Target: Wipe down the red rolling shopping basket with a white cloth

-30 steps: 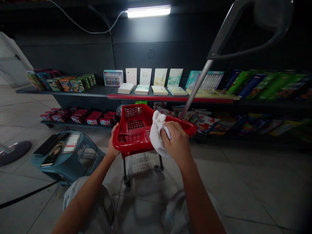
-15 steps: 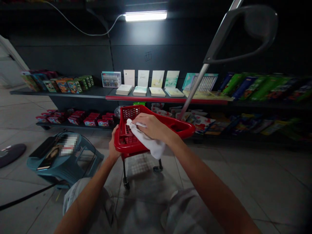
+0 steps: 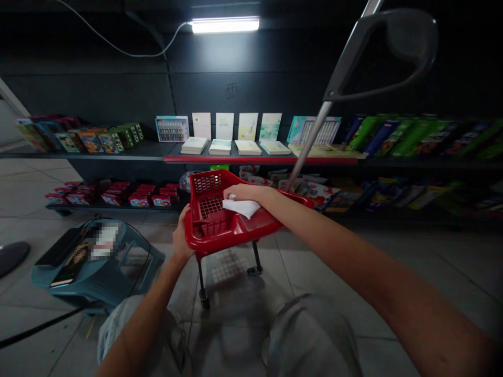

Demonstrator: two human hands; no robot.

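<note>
A small red shopping cart [image 3: 220,242] stands on the tiled floor in front of me, its basket partly latticed. My left hand [image 3: 182,234] grips the left side of its rim, with the fingers partly hidden behind the edge. Inside the basket, toward the right, my right hand [image 3: 240,193] is closed around a white cloth [image 3: 244,208]. The cloth hangs below the fingers against the red plastic. A metal pole with a dark grey handle [image 3: 334,86] rises at the cart's right side.
Behind the cart, a dark shelf [image 3: 220,159] carries books, boxes and green packages. Red boxes [image 3: 141,196] and snack bags [image 3: 318,191] fill the lower level. At left stands a blue-grey stool [image 3: 129,251] with flat items on top. A lamp [image 3: 226,24] glows above.
My right hand has moved the cloth off the near rim and deeper into the basket. My left hand stays on the rim. The view has shifted slightly right.
</note>
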